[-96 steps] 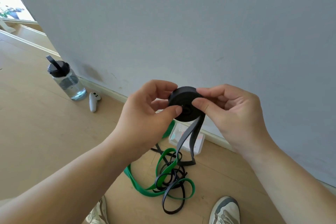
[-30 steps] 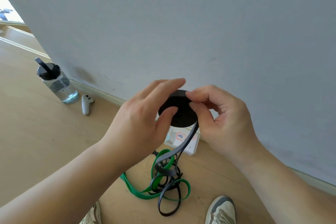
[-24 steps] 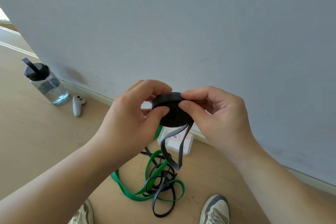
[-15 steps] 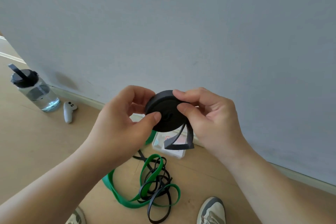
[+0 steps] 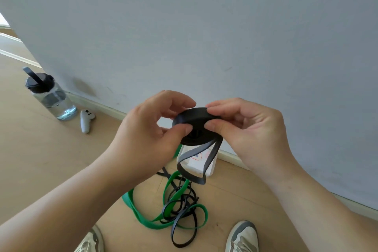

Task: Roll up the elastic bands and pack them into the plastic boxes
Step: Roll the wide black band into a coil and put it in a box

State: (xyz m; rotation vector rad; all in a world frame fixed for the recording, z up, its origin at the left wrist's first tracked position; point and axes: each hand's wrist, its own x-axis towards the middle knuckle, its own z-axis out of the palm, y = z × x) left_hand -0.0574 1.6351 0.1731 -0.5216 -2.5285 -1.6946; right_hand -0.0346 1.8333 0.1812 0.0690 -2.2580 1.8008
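Note:
I hold a tightly wound black elastic band roll (image 5: pixel 194 120) in the air between both hands. My left hand (image 5: pixel 151 135) pinches its left edge with thumb and fingers. My right hand (image 5: pixel 249 127) pinches its right side. A short loose loop of the same band (image 5: pixel 196 161) hangs below the roll. On the floor beneath lies a clear plastic box (image 5: pixel 210 166) with a red-edged label, partly hidden by the hanging loop. In front of it lie a tangle of green bands (image 5: pixel 143 213) and thinner black bands (image 5: pixel 182 229).
A grey wall (image 5: pixel 204 37) with a pale skirting board rises just beyond my hands. A water bottle with a black lid (image 5: pixel 50 96) and a white controller (image 5: pixel 86 119) stand on the wooden floor at left. My two shoes (image 5: pixel 242 237) show at the bottom edge.
The hanging tail has grown much shorter as the band wound onto the roll; it has lifted clear of the floor tangle. The view has shifted slightly.

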